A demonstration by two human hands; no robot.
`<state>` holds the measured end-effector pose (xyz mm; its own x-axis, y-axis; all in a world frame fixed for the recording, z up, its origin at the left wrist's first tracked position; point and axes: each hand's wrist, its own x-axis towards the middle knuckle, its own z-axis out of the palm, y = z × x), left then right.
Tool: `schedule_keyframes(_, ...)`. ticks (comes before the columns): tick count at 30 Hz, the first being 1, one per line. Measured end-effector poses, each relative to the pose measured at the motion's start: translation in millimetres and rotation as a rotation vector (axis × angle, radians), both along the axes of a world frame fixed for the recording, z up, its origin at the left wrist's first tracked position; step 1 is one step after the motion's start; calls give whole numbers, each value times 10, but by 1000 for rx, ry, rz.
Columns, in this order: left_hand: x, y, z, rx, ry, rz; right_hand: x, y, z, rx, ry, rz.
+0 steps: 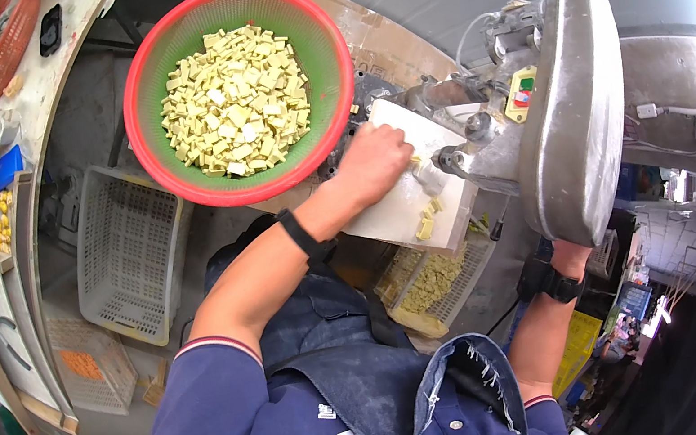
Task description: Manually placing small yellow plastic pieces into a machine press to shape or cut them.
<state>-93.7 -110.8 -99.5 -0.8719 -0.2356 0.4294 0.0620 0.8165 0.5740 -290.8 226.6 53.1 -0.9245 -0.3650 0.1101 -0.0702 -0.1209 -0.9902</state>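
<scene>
My left hand [376, 163] rests on a white board [401, 209] below a grey bench drill press [572, 109]. Its fingers are curled closed at the board's middle; whatever they hold is hidden. Several small pale yellow blocks [426, 221] lie on the board beside the hand and near its front edge. A metal part of the machine comes down close to my fingertips. Of my right arm, the wrist [571, 259] with a black watch shows below the machine's rounded cover, which hides the right hand and its fingers.
A red-rimmed green basket [133, 115] full of pale yellow blocks stands left of the board. Beneath the board sits a crate [459, 286] with yellowish pieces. An empty grey crate [113, 255] is at left, beside a workbench [75, 15] with a blue box [3, 171].
</scene>
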Motion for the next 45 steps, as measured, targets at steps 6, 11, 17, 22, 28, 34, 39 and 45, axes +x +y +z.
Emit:
schedule_keyframes(6,658,-809,-176,235,-45,470,840,-642,-355,-66,-156,-294)
schedule_keyframes(11,1000,-1160,-185,174,-202,682,1247,-721,-1087,775,-42,-21)
schedule_keyframes(17,1191,-736,-18,398,-183,542,1252,-1104,-1049,954,163,94)
schedule_keyframes(22,1176,-307,187,433,-155,391,1274,-1090,-989,938,236,231)
schedule_keyframes(28,1074,45,403,356,-76,148,1245,-1070,-1109,985,445,201)
schedule_keyframes(34,961,298,490,391,-101,-38,1320,-973,-1110,887,376,126)
schedule_keyframes(39,848,442,586,704,-211,-223,1592,-1111,-619,759,-7,254)
schedule_keyframes(45,763,507,562,885,-147,-340,1903,-1113,-709,210,-465,385)
